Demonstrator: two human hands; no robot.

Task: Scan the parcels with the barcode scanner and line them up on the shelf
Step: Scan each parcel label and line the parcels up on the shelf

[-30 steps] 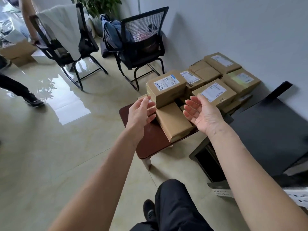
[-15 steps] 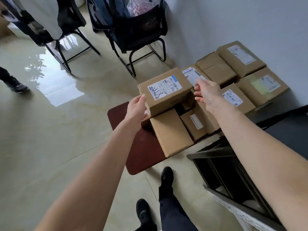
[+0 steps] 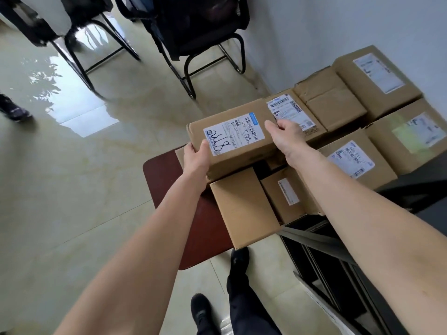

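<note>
Parcel (image 3: 242,143) gripped at both ends.
Left hand (image 3: 197,158) and right hand (image 3: 287,136) now curl around its edges, no longer merely reaching.

I am reaching both bare arms forward and down, elbows nearly straight. My left hand (image 3: 196,157) is gripping the near left corner of a box (image 3: 238,141), thumb lying on top and fingers curling under out of sight. My right hand (image 3: 287,136) is clasping the far right edge of the same box, fingers bending over its top, wrist turning inward. My dark-trousered legs and black shoes are standing below.
</note>
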